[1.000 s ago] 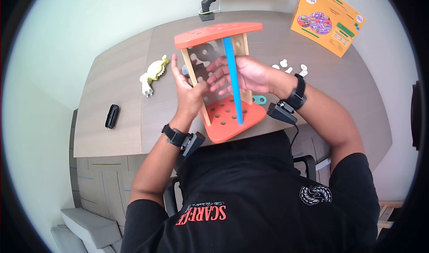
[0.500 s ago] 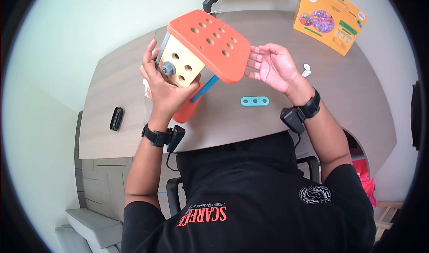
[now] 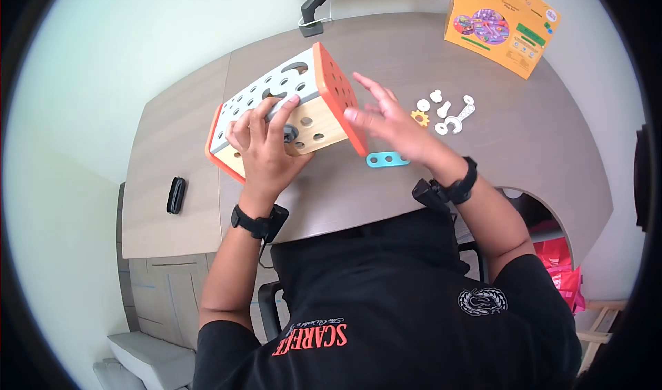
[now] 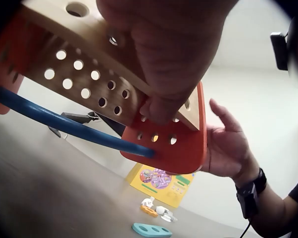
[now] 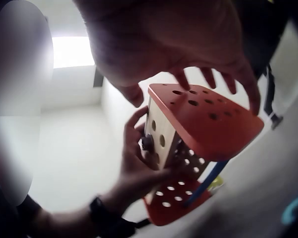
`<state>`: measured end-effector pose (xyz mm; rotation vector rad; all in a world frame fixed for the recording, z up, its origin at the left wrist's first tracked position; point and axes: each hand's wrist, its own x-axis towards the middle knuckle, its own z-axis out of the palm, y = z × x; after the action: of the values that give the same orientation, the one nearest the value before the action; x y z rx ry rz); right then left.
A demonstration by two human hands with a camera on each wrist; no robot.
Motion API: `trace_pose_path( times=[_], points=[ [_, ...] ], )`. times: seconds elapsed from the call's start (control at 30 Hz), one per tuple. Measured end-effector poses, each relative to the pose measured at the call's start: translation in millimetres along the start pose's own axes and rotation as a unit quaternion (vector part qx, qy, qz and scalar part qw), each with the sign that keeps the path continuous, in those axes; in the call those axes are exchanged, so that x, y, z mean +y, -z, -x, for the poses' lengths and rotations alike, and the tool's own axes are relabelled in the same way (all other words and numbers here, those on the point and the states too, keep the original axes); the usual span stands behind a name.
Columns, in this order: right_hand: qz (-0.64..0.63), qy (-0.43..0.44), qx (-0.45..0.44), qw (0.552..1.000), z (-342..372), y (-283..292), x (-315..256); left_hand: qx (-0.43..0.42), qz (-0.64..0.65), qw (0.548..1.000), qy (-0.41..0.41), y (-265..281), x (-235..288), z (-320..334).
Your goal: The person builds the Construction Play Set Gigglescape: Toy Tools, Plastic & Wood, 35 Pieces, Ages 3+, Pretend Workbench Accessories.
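Note:
My left hand [image 3: 265, 145] grips a wooden toy box by its pale side, fingers over the grey perforated panel [image 3: 256, 93] and thumb underneath. Red-orange end plates with holes close both ends; a grey bolt [image 3: 290, 133] sticks out of the wooden side near the palm. In the left wrist view a blue rod [image 4: 74, 128] runs between the two end plates. My right hand [image 3: 396, 128] is beside the right end plate [image 3: 338, 90], its fingers spread and holding nothing; whether a fingertip touches the plate is unclear.
A turquoise strip with holes [image 3: 387, 160] lies right of the box. Farther right are a yellow gear [image 3: 420, 117], a white wrench [image 3: 460, 116] and several white pieces. A black case [image 3: 176, 195] lies left; an orange carton [image 3: 500, 28] and monitor arm [image 3: 312, 17] stand behind.
The box has turned in my left hand, so the grey panel now faces up and the end plates face sideways. My right hand has moved left and down, staying near one end plate.

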<state>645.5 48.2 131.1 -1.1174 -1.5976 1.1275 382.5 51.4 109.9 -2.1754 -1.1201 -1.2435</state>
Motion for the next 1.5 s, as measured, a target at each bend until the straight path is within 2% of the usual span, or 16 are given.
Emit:
trace_pose_path(
  times=[0.03,0.13,0.23,0.33,0.43,0.57,0.8,0.97,1.07,1.2,1.33,1.37,1.47,1.5],
  points=[
    [0.126,0.121,0.001,0.985,8.6,-6.2,-8.0,0.001,-0.021,1.000,-0.013,-2.0,1.2,1.3],
    [0.292,0.226,0.048,0.928,9.8,-19.5,-2.5,0.009,-0.045,0.998,-0.032,-9.0,-0.5,3.1],
    [0.263,0.181,0.046,0.946,-1.0,-17.6,5.9,0.020,-0.034,0.998,-0.038,-16.6,-2.2,3.6],
    [0.227,0.177,0.000,0.958,-15.8,-6.5,11.9,0.036,-0.041,0.997,-0.051,-21.3,-4.2,6.8],
    [0.081,0.132,-0.062,0.986,-26.8,-0.2,22.8,0.035,-0.074,0.995,-0.065,-22.1,-5.3,10.7],
    [-0.093,0.049,-0.134,0.985,-35.0,-0.9,20.5,-0.001,-0.045,0.998,-0.040,-19.3,-2.6,12.4],
    [-0.110,0.067,-0.183,0.975,-60.1,9.4,33.3,-0.056,-0.076,0.995,-0.023,-14.8,7.2,11.5],
    [-0.041,0.068,-0.189,0.979,-70.3,20.1,32.6,-0.073,-0.095,0.993,-0.012,8.3,19.4,2.4],
    [-0.013,0.057,-0.194,0.979,-74.2,25.8,30.2,-0.133,-0.113,0.984,0.042,39.4,18.9,-13.4],
    [-0.011,0.043,-0.202,0.978,-79.6,30.7,35.6,-0.261,-0.179,0.945,0.076,74.1,-23.4,-22.5],
    [-0.006,-0.001,-0.228,0.974,-83.7,38.3,33.1,-0.444,-0.121,0.878,0.134,87.0,-80.6,-35.2],
    [0.005,-0.015,-0.238,0.971,-83.7,34.5,31.0,-0.488,-0.049,0.859,0.148,89.8,-91.8,-33.9],
    [0.008,0.000,-0.246,0.969,-95.3,35.4,46.7,-0.479,0.091,0.860,0.153,79.9,-105.6,-24.9],
    [0.007,0.006,-0.239,0.971,-97.9,35.7,52.8,-0.479,0.062,0.864,0.144,82.2,-102.0,-26.3]
  ],
)
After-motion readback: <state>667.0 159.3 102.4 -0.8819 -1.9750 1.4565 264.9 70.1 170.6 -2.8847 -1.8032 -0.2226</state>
